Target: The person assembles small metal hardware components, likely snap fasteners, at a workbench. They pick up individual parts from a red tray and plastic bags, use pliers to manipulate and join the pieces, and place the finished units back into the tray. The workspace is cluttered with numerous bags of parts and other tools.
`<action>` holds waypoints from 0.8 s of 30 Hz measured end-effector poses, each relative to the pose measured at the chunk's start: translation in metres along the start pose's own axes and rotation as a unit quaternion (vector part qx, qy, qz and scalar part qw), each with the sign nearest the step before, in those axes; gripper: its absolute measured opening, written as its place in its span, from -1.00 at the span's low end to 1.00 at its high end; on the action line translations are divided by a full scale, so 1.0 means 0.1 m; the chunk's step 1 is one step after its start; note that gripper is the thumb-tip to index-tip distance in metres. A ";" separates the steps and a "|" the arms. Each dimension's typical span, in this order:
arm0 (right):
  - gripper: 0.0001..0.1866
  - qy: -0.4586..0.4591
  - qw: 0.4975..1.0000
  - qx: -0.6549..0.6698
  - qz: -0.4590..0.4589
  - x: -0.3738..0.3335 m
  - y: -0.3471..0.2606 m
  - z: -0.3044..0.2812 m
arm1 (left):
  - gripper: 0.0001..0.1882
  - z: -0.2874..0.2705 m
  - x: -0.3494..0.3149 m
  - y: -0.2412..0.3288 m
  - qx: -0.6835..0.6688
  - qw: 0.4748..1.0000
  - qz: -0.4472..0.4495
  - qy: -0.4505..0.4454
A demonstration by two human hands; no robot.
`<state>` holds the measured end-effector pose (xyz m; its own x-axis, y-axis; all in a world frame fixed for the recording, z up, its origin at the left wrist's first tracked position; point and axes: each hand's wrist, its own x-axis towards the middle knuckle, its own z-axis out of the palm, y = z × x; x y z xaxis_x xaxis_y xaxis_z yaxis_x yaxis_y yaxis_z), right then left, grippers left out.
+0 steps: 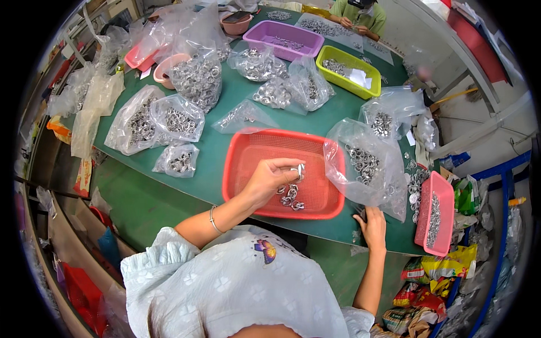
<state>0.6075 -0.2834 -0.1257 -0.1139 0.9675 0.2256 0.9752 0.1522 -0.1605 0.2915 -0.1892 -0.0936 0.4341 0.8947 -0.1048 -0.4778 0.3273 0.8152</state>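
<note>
My left hand is over the red plastic basket, pinching a shiny silver ring between thumb and fingertips. Several more silver rings lie loose on the basket's floor below it. My right hand rests by the table's near edge, right of the basket. Its fingers are closed round a slim dark tool, mostly hidden, whose kind I cannot make out. Just beyond that hand lies a large clear plastic bag with many metal rings inside, overlapping the basket's right rim.
Ring-filled clear bags crowd the green table. A pink basket of small metal parts stands at the right edge. Purple and yellow-green baskets stand farther back. Across the table a person in green handles small parts.
</note>
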 end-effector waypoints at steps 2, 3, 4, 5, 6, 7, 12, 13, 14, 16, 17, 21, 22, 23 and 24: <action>-0.56 0.002 1.000 0.007 -0.010 0.00 0.05 0.04 | -0.69 0.01 -0.02 -0.01 -0.008 1.000 0.007 -0.007; -0.55 0.012 1.000 0.006 -0.013 0.01 0.07 0.04 | -0.69 0.02 -0.02 -0.01 -0.011 1.000 0.010 -0.011; -0.54 0.019 1.000 0.009 -0.015 0.01 0.03 0.03 | -0.68 0.02 -0.03 -0.02 -0.014 1.000 0.019 -0.016; -0.54 0.036 0.999 -0.017 -0.012 0.02 -0.01 0.01 | -0.67 0.04 -0.03 -0.03 -0.016 0.999 0.027 -0.021; -0.55 0.053 0.998 -0.043 -0.010 0.05 -0.05 -0.04 | -0.67 0.05 -0.04 -0.04 -0.018 0.999 0.036 -0.026; -0.56 0.069 0.995 -0.067 -0.008 0.08 -0.14 -0.08 | -0.67 0.07 -0.05 -0.04 -0.016 0.998 0.047 -0.024; -0.80 0.090 0.940 0.326 0.038 0.19 -1.04 -0.28 | -0.69 0.26 -0.14 -0.13 0.012 0.998 0.068 -0.007; -0.80 0.073 0.914 0.394 0.056 0.24 -1.23 -0.33 | -0.69 0.30 -0.17 -0.15 0.017 0.998 0.064 -0.003; -0.79 0.076 0.891 0.445 0.058 0.28 -1.32 -0.28 | -0.70 0.35 -0.19 -0.17 0.023 0.998 0.064 -0.002; -0.75 0.064 0.826 0.553 0.089 0.32 -1.49 -0.25 | -0.72 0.42 -0.25 -0.24 0.011 0.997 0.079 -0.007; -0.75 0.073 0.806 0.580 0.090 0.33 -1.51 -0.21 | -0.72 0.46 -0.28 -0.26 0.009 0.997 0.082 0.001; -0.75 0.117 0.751 0.644 0.090 0.34 -1.58 -0.07 | -0.74 0.52 -0.38 -0.24 0.019 0.996 0.088 0.024; -0.75 0.125 0.739 0.655 0.095 0.34 -1.61 -0.05 | -0.76 0.50 -0.39 -0.25 0.033 0.994 0.107 0.015; -0.75 0.134 0.727 0.666 0.100 0.35 -1.64 -0.04 | -0.77 0.49 -0.40 -0.25 0.048 0.991 0.125 0.007; -0.75 0.153 0.730 0.659 0.094 0.35 -1.65 -0.01 | -0.78 0.49 -0.40 -0.26 0.037 0.992 0.119 0.014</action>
<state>0.4430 -0.2751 -0.0907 0.2433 0.9364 0.2528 -0.0855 0.2804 -0.9561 0.3240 -0.2485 -0.0826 0.2937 0.9525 0.0804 -0.5069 0.0839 0.8579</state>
